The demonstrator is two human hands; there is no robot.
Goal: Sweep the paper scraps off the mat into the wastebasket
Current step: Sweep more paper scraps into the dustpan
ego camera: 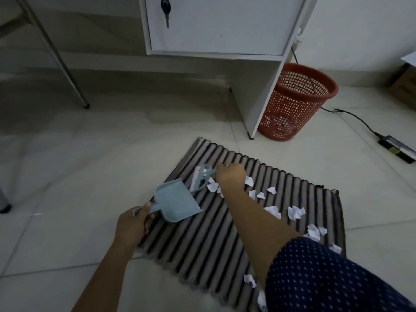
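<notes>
Head view looks down on a striped mat (225,233) on a tiled floor, with white paper scraps (296,212) strewn mainly along its right half, from near the far middle down to the near edge beside the dotted sleeve (333,278). The left hand (132,226) is closed around the handle of a pale blue dustpan (177,200), whose open mouth faces the scraps and sits tilted over the mat's left part. The right hand (230,175) is wrapped around the handle of a small brush (201,177), whose bristles stand just beyond the pan's far lip, close to the nearest scraps. The red wastebasket (297,102) stands well apart, past the mat's far corner, partly behind a white cabinet (216,25) panel. Several risks stand out: the ridged weave could catch light paper so that the brush skips over it; a quick stroke could flick scraps off the right edge onto the tiles; a pan lip not pressed flat could let pieces slide underneath; and carrying a tilted pan to the basket could spill them. Hard to judge are whether the pan touches the mat, whether anything lies inside it, and how many scraps the right forearm and sleeve cover. Pale shapes show through the basket's mesh, unclear.
</notes>
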